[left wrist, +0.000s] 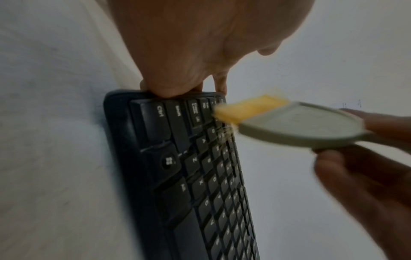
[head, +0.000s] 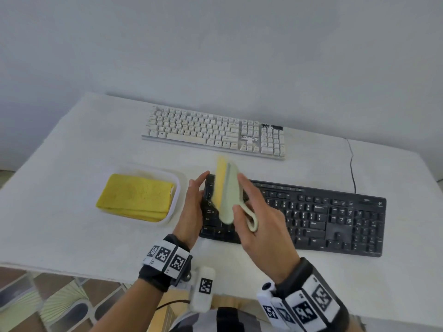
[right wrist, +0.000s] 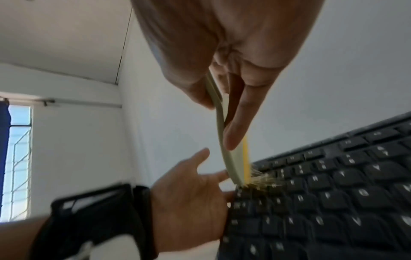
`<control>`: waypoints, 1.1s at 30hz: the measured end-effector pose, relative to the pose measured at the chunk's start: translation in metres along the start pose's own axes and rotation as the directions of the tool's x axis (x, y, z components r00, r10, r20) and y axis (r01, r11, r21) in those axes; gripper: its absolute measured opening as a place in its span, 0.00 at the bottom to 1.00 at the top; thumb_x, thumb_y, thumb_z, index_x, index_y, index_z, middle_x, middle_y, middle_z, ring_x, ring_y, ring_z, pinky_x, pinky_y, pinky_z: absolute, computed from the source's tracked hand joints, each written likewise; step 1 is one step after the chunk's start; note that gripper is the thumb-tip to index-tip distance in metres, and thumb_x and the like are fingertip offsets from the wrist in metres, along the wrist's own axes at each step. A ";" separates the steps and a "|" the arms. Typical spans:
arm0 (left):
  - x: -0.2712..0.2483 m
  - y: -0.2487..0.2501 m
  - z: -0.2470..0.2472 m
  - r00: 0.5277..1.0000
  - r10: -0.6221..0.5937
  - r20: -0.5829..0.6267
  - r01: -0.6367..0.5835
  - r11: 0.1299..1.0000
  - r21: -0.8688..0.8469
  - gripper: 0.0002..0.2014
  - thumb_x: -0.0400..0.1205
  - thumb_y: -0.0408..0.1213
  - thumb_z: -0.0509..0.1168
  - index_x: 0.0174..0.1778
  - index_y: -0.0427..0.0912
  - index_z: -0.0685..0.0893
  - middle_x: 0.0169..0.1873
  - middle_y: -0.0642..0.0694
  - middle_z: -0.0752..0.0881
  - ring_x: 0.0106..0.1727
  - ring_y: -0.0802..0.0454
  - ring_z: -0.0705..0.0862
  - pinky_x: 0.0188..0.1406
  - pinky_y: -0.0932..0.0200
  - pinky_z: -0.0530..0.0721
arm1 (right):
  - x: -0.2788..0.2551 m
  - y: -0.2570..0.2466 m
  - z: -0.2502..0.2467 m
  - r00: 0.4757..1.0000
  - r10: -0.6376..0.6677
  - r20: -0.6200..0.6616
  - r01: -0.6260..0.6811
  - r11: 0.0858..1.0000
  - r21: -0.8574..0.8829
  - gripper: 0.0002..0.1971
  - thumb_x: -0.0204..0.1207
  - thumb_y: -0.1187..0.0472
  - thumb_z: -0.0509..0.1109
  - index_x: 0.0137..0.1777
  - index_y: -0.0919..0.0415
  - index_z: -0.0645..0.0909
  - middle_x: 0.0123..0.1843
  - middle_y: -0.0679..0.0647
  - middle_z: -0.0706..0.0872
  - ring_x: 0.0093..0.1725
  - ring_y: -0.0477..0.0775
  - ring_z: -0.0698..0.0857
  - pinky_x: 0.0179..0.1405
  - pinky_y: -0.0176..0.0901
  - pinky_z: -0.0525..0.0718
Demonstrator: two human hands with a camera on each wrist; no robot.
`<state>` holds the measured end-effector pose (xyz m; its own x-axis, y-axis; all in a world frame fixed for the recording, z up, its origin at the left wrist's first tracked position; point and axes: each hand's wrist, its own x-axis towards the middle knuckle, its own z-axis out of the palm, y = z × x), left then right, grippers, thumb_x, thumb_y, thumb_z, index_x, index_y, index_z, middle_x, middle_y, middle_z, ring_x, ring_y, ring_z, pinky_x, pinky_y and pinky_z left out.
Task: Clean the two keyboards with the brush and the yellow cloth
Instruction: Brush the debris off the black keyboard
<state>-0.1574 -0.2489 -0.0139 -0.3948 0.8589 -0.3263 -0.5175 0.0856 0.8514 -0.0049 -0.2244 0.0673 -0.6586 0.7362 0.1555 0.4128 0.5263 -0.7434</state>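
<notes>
right hand (head: 261,226) holds brush (head: 227,195) on black keyboard (head: 335,219).

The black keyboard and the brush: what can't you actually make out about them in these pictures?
- Black keyboard: in the head view its left keys are hidden behind the brush and right hand.
- Bristles: motion-blurred in the left wrist view.
- Left hand: its fingertips are hidden behind the keyboard's end.
- Key legends: blurred in the right wrist view.
</notes>
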 end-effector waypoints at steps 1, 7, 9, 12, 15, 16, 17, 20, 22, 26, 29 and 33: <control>0.000 0.001 0.000 1.000 -0.009 -0.002 0.009 1.000 0.003 0.25 0.93 0.55 0.39 0.75 0.57 0.77 0.54 0.45 0.92 0.55 0.51 0.92 0.59 0.53 0.89 | -0.001 0.002 0.003 0.998 0.013 0.068 -0.011 1.000 -0.026 0.27 0.84 0.57 0.61 0.83 0.50 0.61 0.34 0.49 0.85 0.27 0.46 0.81 0.27 0.31 0.76; 0.000 0.000 -0.001 1.000 0.012 0.024 -0.012 1.000 0.002 0.28 0.89 0.60 0.42 0.78 0.54 0.75 0.46 0.49 0.95 0.49 0.54 0.93 0.46 0.60 0.90 | -0.003 -0.009 -0.014 0.984 0.061 0.169 -0.075 0.994 0.079 0.25 0.84 0.57 0.62 0.80 0.47 0.66 0.29 0.52 0.85 0.25 0.55 0.83 0.28 0.52 0.84; -0.001 0.000 -0.001 0.999 0.038 0.026 -0.038 0.999 0.005 0.32 0.85 0.62 0.44 0.78 0.51 0.74 0.45 0.50 0.95 0.47 0.55 0.93 0.45 0.60 0.90 | 0.006 -0.012 -0.012 1.000 0.015 0.025 -0.017 0.998 0.052 0.26 0.84 0.59 0.63 0.81 0.50 0.65 0.31 0.43 0.83 0.28 0.51 0.83 0.30 0.44 0.84; 0.000 -0.002 -0.002 0.999 0.030 0.031 -0.029 1.000 -0.005 0.27 0.91 0.58 0.39 0.76 0.53 0.76 0.45 0.50 0.94 0.46 0.55 0.93 0.45 0.61 0.89 | 0.007 -0.004 0.004 0.996 0.019 0.091 -0.019 1.000 0.002 0.26 0.84 0.61 0.63 0.81 0.52 0.64 0.31 0.44 0.82 0.25 0.51 0.80 0.24 0.39 0.81; 0.000 -0.001 -0.004 1.000 0.004 0.028 -0.003 1.000 -0.018 0.28 0.92 0.58 0.39 0.79 0.52 0.75 0.54 0.41 0.92 0.52 0.50 0.93 0.46 0.59 0.90 | -0.008 -0.001 0.007 0.946 0.077 0.315 -0.080 0.997 -0.004 0.25 0.83 0.59 0.61 0.80 0.49 0.65 0.27 0.52 0.83 0.20 0.55 0.78 0.24 0.50 0.81; 0.000 0.000 -0.005 1.000 0.001 0.025 -0.001 1.000 -0.014 0.29 0.92 0.58 0.39 0.80 0.52 0.75 0.54 0.41 0.92 0.52 0.50 0.93 0.44 0.59 0.90 | -0.011 -0.003 0.004 0.948 0.074 0.310 -0.083 0.996 0.017 0.25 0.83 0.58 0.61 0.80 0.49 0.65 0.27 0.53 0.83 0.21 0.55 0.78 0.25 0.52 0.81; 0.000 0.000 -0.005 1.000 -0.004 0.028 0.004 1.000 -0.001 0.29 0.92 0.58 0.38 0.79 0.53 0.75 0.52 0.42 0.92 0.49 0.51 0.93 0.40 0.60 0.89 | -0.011 -0.006 0.001 0.964 0.056 0.260 -0.071 0.996 0.046 0.25 0.83 0.57 0.61 0.80 0.48 0.65 0.27 0.52 0.82 0.22 0.54 0.79 0.26 0.52 0.81; 0.000 0.000 -0.007 1.000 -0.016 0.026 0.016 1.000 0.003 0.29 0.92 0.60 0.37 0.77 0.55 0.76 0.50 0.44 0.92 0.46 0.54 0.92 0.38 0.61 0.88 | -0.002 -0.009 0.001 0.997 -0.001 0.072 0.000 1.000 0.016 0.26 0.84 0.57 0.62 0.81 0.53 0.64 0.28 0.44 0.78 0.26 0.48 0.78 0.25 0.38 0.78; 0.001 0.000 -0.008 0.999 -0.026 0.021 0.026 1.000 -0.015 0.29 0.92 0.60 0.38 0.77 0.55 0.77 0.54 0.43 0.91 0.49 0.54 0.92 0.42 0.59 0.89 | 0.001 -0.005 0.007 0.997 0.004 0.081 -0.002 1.000 -0.025 0.26 0.84 0.58 0.62 0.82 0.55 0.63 0.29 0.45 0.79 0.25 0.48 0.78 0.25 0.34 0.75; 0.002 0.004 -0.010 0.999 -0.043 0.026 0.044 0.997 -0.066 0.31 0.92 0.61 0.39 0.80 0.51 0.77 0.64 0.33 0.89 0.56 0.44 0.91 0.46 0.54 0.90 | -0.011 -0.002 0.008 0.960 0.023 0.280 -0.021 1.000 -0.012 0.25 0.84 0.58 0.61 0.81 0.54 0.64 0.26 0.50 0.82 0.22 0.52 0.79 0.23 0.33 0.75; 0.002 0.003 -0.011 0.998 -0.062 0.019 0.063 0.996 -0.056 0.32 0.91 0.63 0.39 0.80 0.52 0.76 0.62 0.37 0.90 0.58 0.42 0.89 0.48 0.52 0.88 | -0.007 -0.007 0.001 0.986 -0.002 0.168 -0.008 0.998 0.059 0.25 0.84 0.56 0.61 0.81 0.51 0.64 0.29 0.50 0.83 0.26 0.51 0.82 0.28 0.44 0.82; 0.003 0.002 -0.010 0.998 -0.063 -0.001 0.062 0.996 -0.058 0.31 0.92 0.62 0.38 0.79 0.53 0.77 0.59 0.36 0.88 0.57 0.43 0.86 0.53 0.50 0.85 | -0.009 0.005 0.008 0.991 -0.020 0.135 0.022 1.000 -0.017 0.27 0.85 0.57 0.62 0.83 0.51 0.61 0.29 0.47 0.80 0.25 0.50 0.77 0.25 0.37 0.77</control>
<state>-0.1677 -0.2511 -0.0176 -0.3627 0.8511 -0.3795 -0.5841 0.1097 0.8043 -0.0014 -0.2319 0.0571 -0.7456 0.6615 0.0805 0.4088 0.5495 -0.7286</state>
